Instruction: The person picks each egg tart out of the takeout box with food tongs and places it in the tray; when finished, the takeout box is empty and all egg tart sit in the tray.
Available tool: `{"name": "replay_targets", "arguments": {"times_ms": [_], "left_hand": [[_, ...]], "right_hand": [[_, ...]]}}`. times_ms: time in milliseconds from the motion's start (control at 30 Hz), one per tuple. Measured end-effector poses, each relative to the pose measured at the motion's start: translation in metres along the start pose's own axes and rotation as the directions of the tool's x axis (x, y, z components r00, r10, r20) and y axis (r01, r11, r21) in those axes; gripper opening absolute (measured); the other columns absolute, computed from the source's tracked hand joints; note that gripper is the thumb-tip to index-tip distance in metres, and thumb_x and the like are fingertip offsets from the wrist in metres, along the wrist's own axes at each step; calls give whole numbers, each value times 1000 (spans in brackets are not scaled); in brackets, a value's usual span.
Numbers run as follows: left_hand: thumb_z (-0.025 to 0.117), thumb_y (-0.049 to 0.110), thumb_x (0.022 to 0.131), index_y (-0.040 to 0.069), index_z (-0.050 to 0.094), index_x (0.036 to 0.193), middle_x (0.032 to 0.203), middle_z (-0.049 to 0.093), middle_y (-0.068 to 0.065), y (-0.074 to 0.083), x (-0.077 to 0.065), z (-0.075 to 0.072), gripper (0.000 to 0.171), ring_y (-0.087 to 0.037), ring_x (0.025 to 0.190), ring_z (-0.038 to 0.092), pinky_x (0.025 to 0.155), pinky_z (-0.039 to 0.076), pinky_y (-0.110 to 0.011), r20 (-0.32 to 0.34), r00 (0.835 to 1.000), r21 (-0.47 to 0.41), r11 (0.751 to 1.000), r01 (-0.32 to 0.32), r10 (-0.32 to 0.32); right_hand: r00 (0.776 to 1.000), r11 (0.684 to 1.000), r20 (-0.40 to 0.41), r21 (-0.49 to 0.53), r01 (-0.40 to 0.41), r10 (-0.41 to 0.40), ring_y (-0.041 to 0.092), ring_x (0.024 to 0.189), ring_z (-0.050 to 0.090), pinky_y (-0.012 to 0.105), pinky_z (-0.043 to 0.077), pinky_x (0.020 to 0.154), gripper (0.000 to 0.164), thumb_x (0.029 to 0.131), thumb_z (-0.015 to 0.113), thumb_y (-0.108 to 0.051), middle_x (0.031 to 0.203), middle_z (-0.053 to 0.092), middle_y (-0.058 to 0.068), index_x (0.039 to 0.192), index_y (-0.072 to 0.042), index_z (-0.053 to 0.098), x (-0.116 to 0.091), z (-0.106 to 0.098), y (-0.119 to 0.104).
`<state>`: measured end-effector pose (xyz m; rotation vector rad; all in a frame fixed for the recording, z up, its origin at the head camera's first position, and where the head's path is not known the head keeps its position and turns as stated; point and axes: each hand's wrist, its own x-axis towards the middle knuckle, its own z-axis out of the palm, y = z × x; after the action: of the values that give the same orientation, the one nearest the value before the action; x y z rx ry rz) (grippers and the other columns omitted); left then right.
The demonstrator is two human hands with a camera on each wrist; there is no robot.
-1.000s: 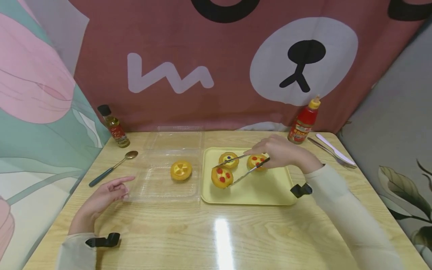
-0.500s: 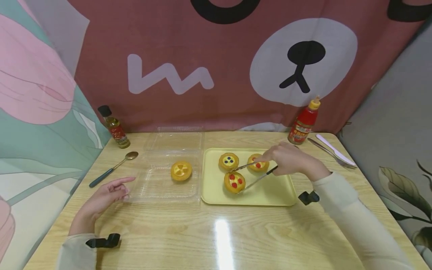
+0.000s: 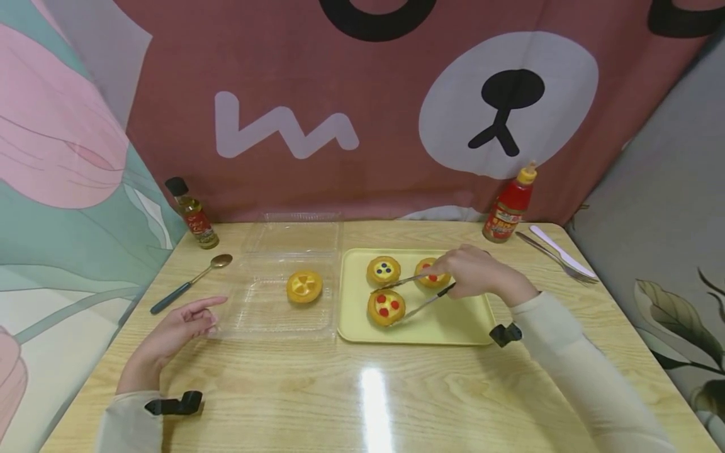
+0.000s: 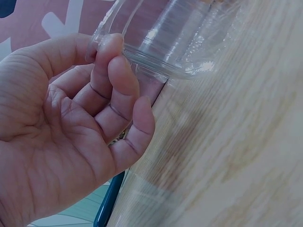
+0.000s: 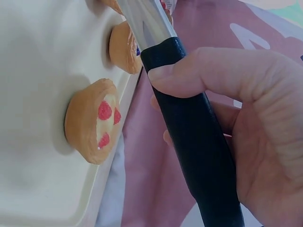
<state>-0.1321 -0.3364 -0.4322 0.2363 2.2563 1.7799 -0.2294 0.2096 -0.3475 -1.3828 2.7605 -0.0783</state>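
My right hand (image 3: 472, 270) holds metal tongs (image 3: 421, 307) with dark handles; one handle (image 5: 189, 142) fills the right wrist view. In the head view, the arms of the tongs straddle a red-topped egg tart (image 3: 387, 307) at the left of the yellow tray (image 3: 453, 324). Behind it on the tray sit a tart with blue dots (image 3: 383, 270) and another red-topped tart (image 3: 426, 279), partly covered by the hand. My left hand (image 3: 180, 328) pinches the left edge of an open clear plastic container (image 4: 156, 42). A tart with yellow wedges (image 3: 304, 287) lies inside the container.
A spoon (image 3: 189, 284) and a bottle with a black cap (image 3: 194, 214) stand left of the container. At the back right are a red sauce bottle (image 3: 506, 211), a fork (image 3: 557, 257) and a pale knife (image 3: 561, 248). A printed cloth (image 3: 391, 170) hangs behind the table.
The tongs and the red-topped tart moved right and toward the person, away from the container, then slightly back left. The blue-dotted tart is fully visible now. The left hand stayed still.
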Motion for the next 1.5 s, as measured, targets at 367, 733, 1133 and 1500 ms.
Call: {"name": "replay_targets", "arguments": {"times_ms": [367,733,1133,1500], "left_hand": [[49,12,93,3,38,135,84,55,3,-1,1,-1,44,-9,70,54,64,49,-28,14,1000,-16,1000,3,-2],[48,12,93,3,38,135,82,55,4,-2,1,-3,44,-8,71,54,65,49,-28,33,999,-27,1000,-15,16],[48,12,93,0,37,135,82,55,5,-3,1,-2,44,-8,71,55,65,49,-28,32,999,-25,1000,-15,16],[50,14,93,2,38,134,81,55,5,-3,2,-2,45,-8,71,54,66,49,-28,8,1000,-15,1000,7,-7]], "right_hand": [[1000,997,11,80,-15,14,9,76,55,24,36,55,66,59,73,-10,111,62,-5,122,-24,59,2,9,3],[1000,987,-16,162,0,3,6,68,52,23,40,56,70,59,75,-11,107,64,-2,125,-21,55,-4,11,7],[999,979,-32,206,-8,15,10,73,54,26,42,62,67,62,74,-14,111,62,-2,126,-20,54,0,4,2],[999,971,-41,238,-11,22,11,68,45,25,37,54,67,64,70,-14,101,62,-2,128,-22,52,25,-10,-7]]}}
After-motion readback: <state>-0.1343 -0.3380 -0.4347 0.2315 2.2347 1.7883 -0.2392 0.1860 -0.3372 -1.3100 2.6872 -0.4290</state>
